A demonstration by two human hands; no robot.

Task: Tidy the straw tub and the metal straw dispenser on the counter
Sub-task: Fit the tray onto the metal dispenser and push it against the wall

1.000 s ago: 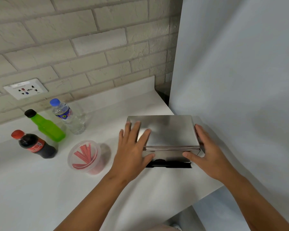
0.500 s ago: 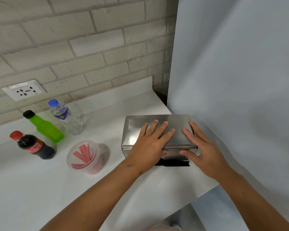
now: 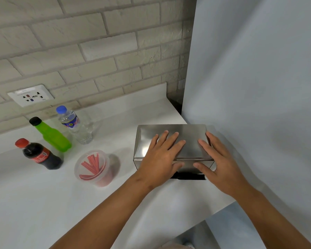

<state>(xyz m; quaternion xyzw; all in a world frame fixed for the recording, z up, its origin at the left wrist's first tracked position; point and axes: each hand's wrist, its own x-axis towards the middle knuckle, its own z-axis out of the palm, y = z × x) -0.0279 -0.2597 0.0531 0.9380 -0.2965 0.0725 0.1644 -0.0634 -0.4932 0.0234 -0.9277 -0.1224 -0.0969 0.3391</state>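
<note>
Metal straw dispenser (image 3: pixel 171 133): same spot, hands unmoved.

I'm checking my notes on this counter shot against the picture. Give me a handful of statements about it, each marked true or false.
1. Both hands lie flat on the metal straw dispenser. True: left hand, right hand.
2. The straw tub holds blue straws. False: they are red.
3. The tub stands left of the dispenser. True.
4. The green bottle has a red cap. False: its cap is black; the cola bottle has the red one.
5. The water bottle lies on its side. False: it stands upright.
</note>
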